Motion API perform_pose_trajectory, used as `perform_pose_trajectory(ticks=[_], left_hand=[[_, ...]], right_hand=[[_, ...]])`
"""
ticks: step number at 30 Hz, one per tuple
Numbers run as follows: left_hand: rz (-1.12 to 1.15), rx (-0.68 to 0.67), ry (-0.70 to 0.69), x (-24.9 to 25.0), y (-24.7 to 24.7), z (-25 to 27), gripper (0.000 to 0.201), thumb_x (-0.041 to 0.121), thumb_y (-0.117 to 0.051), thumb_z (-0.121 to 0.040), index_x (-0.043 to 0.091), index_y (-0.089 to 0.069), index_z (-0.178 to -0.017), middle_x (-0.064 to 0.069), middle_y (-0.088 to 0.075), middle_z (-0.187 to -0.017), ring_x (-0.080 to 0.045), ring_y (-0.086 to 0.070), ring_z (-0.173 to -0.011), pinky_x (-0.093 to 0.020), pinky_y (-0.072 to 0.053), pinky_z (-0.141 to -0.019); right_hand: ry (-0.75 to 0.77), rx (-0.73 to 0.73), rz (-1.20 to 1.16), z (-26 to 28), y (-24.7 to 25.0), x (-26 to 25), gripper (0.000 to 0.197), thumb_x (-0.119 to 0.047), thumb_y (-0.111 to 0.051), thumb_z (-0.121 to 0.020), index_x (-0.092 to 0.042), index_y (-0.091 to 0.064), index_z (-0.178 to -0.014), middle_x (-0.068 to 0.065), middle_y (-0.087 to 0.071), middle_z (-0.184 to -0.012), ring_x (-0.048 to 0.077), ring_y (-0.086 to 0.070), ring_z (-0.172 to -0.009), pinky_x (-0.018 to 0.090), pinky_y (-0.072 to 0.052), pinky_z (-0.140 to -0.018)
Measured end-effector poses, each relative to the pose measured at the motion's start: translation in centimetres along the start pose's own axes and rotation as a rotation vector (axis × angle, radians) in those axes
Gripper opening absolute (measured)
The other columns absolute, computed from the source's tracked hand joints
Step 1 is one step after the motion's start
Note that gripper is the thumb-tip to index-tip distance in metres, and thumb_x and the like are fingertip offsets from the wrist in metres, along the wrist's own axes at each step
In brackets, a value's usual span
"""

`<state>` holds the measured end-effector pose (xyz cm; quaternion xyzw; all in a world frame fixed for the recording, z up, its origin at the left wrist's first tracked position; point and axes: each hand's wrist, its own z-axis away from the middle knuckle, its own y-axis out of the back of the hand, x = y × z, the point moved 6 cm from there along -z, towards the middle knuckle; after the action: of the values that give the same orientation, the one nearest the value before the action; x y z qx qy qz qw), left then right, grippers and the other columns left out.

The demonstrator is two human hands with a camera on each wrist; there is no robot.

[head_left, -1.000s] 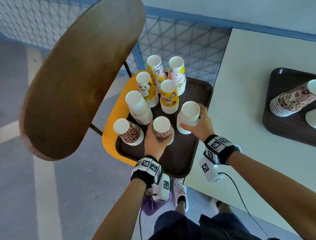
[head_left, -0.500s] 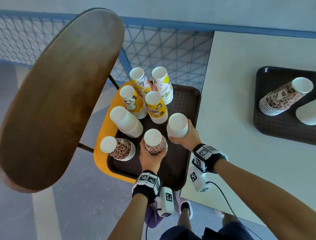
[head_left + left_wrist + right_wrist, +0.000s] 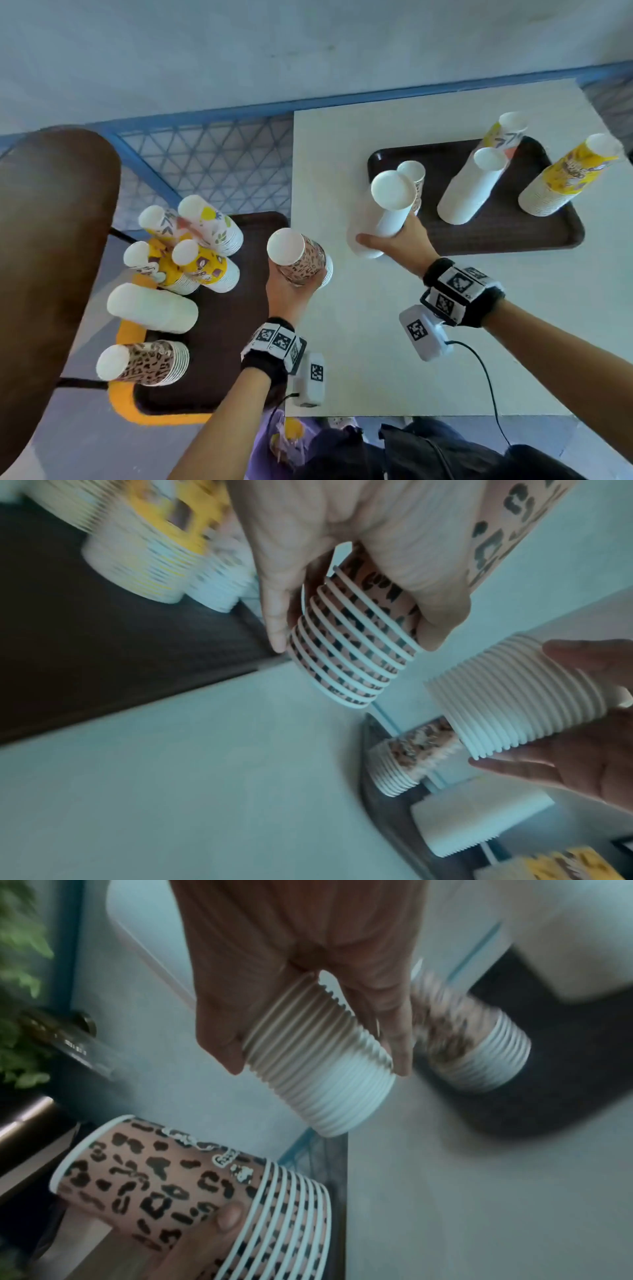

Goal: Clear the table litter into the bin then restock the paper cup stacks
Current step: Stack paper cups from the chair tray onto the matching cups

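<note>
My left hand (image 3: 294,284) grips a leopard-print cup stack (image 3: 301,260), held in the air above the table's left edge; the left wrist view shows thumb and fingers curled round this stack (image 3: 352,647). My right hand (image 3: 394,240) grips a plain white cup stack (image 3: 390,205), tilted over the table beside the dark tray (image 3: 513,236). In the right wrist view the fingers wrap the white stack (image 3: 318,1069), with the leopard stack (image 3: 171,1191) lower left. On that tray stand a leopard stack (image 3: 416,174), a white stack (image 3: 469,192) and a yellow stack (image 3: 565,178).
A second dark tray (image 3: 222,325) on an orange chair seat (image 3: 125,332) at the left carries several more cup stacks. The brown chair back (image 3: 51,257) rises at the far left. The white table (image 3: 342,359) spreads to the right; a blue mesh fence (image 3: 205,154) runs behind.
Both hands have lifted their stacks off the chair tray and carried them right, over the table. The head view has swung right, showing the whole table tray.
</note>
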<state>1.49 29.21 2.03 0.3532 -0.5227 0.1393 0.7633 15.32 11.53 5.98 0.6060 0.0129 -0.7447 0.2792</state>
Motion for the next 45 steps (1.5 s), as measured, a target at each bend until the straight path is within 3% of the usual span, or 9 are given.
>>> perform_pose_trajectory(ticks=[3, 7, 11, 14, 22, 30, 33, 39, 45], left_hand=[[0.014, -0.081, -0.060, 4.8, -5.0, -0.9, 0.083, 0.023, -0.083, -0.063, 0.014, -0.038, -0.132, -0.007, -0.057, -0.127, -0.017, -0.054, -0.112, -0.020, -0.037, -0.094], [-0.002, -0.123, -0.148, 10.4, -10.4, -2.5, 0.084, 0.026, -0.082, -0.065, 0.016, -0.034, -0.133, -0.007, -0.055, -0.131, -0.024, -0.053, -0.120, -0.020, -0.036, -0.094], [-0.015, -0.120, -0.204, 14.7, -13.9, -3.9, 0.081, 0.021, -0.079, -0.070, 0.017, -0.030, -0.135, -0.006, -0.053, -0.134, -0.023, -0.051, -0.122, -0.008, -0.033, -0.083], [0.003, -0.099, -0.200, 16.2, -15.7, -4.8, 0.079, 0.018, -0.077, -0.072, 0.014, -0.030, -0.135, -0.007, -0.051, -0.136, -0.024, -0.049, -0.124, -0.002, -0.028, -0.077], [-0.073, -0.126, -0.140, 14.7, -19.3, -7.6, 0.082, 0.025, -0.079, -0.069, 0.016, -0.030, -0.134, -0.008, -0.053, -0.134, -0.028, -0.050, -0.123, -0.032, -0.040, -0.101], [-0.117, -0.222, -0.058, 11.4, -20.8, -8.0, 0.085, 0.029, -0.073, -0.076, 0.018, -0.019, -0.140, -0.014, -0.044, -0.141, -0.030, -0.044, -0.129, -0.035, -0.037, -0.106], [-0.132, -0.227, -0.043, 10.5, -19.9, -7.6, 0.089, 0.033, -0.073, -0.076, 0.020, -0.015, -0.142, -0.018, -0.039, -0.144, -0.031, -0.039, -0.133, -0.040, -0.034, -0.110], [-0.075, -0.131, -0.097, 9.7, -14.7, -6.1, 0.078, 0.024, -0.070, -0.078, 0.018, -0.023, -0.140, -0.016, -0.045, -0.138, -0.024, -0.045, -0.128, -0.030, -0.036, -0.101], [-0.030, 0.110, -0.178, 8.3, -4.3, -5.0, 0.056, 0.012, -0.065, -0.081, 0.008, -0.039, -0.130, -0.013, -0.054, -0.115, -0.019, -0.052, -0.106, -0.041, -0.045, -0.100]], right_hand=[[0.050, 0.116, -0.020, -0.8, 7.3, -1.5, 0.073, -0.028, -0.082, -0.063, -0.019, -0.045, -0.125, -0.004, -0.061, -0.113, 0.015, -0.058, -0.104, 0.036, -0.050, -0.092], [0.097, 0.274, -0.018, -1.6, 15.5, -3.1, 0.069, -0.022, -0.079, -0.069, -0.016, -0.042, -0.127, -0.004, -0.055, -0.113, 0.011, -0.052, -0.101, 0.027, -0.042, -0.087], [0.084, 0.368, -0.030, -3.8, 20.1, -3.0, 0.076, -0.041, -0.079, -0.059, -0.023, -0.044, -0.124, -0.001, -0.062, -0.119, 0.019, -0.058, -0.109, 0.043, -0.049, -0.095], [0.061, 0.361, -0.067, -5.7, 21.3, -2.6, 0.079, -0.043, -0.078, -0.059, -0.024, -0.042, -0.126, 0.000, -0.061, -0.120, 0.021, -0.058, -0.110, 0.045, -0.049, -0.096], [-0.045, 0.358, -0.076, -9.1, 21.0, 1.3, 0.087, -0.043, -0.079, -0.058, -0.025, -0.035, -0.131, 0.001, -0.058, -0.121, 0.024, -0.057, -0.110, 0.045, -0.050, -0.094], [-0.124, 0.259, -0.005, -10.1, 19.4, 4.3, 0.108, -0.043, -0.082, -0.055, -0.023, -0.018, -0.139, 0.005, -0.036, -0.143, 0.026, -0.043, -0.128, 0.049, -0.039, -0.107], [-0.066, 0.347, -0.056, -9.4, 19.5, 3.3, 0.121, -0.049, -0.080, -0.048, -0.023, -0.009, -0.143, 0.008, -0.031, -0.147, 0.025, -0.036, -0.134, 0.048, -0.034, -0.111], [0.392, 0.648, 0.084, -5.9, 18.1, -4.7, 0.085, -0.042, -0.064, -0.070, -0.007, -0.027, -0.139, 0.015, -0.036, -0.141, 0.024, -0.037, -0.129, 0.025, -0.027, -0.106], [0.615, 0.415, 0.080, -5.6, 7.8, -10.6, 0.058, -0.024, -0.061, -0.078, -0.001, -0.041, -0.127, 0.017, -0.046, -0.129, 0.011, -0.038, -0.118, -0.005, -0.023, -0.093]])
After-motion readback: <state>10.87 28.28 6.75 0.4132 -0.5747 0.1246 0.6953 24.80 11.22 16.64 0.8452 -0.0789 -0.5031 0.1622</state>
